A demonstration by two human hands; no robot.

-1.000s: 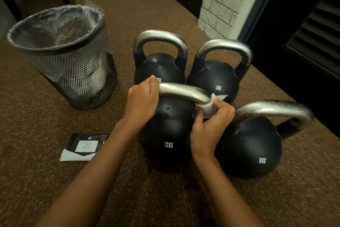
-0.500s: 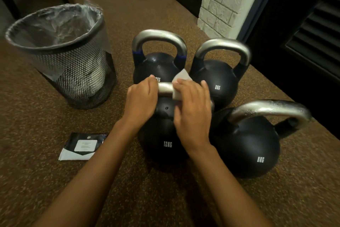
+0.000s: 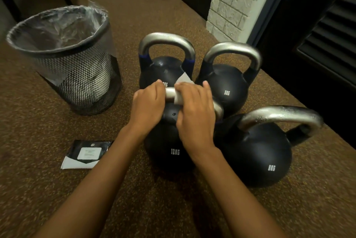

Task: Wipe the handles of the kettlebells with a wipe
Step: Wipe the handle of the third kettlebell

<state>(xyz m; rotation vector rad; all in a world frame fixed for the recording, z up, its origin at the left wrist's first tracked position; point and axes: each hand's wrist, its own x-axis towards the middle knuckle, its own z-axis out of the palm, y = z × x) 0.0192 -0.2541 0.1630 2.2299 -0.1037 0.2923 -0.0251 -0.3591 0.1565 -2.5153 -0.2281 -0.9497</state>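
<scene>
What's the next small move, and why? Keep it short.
Probably slide the right hand, which wraps the white wipe round the silver steel handle of the black 12KG kettlebell, rightward down the bare bend. The wipe sits nearly against the left hand, which grips the handle's left end.

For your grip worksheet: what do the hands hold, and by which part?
The left hand grips the handle of the 12KG kettlebell at its left end; the right hand holds the wipe wrapped over its middle.
</scene>
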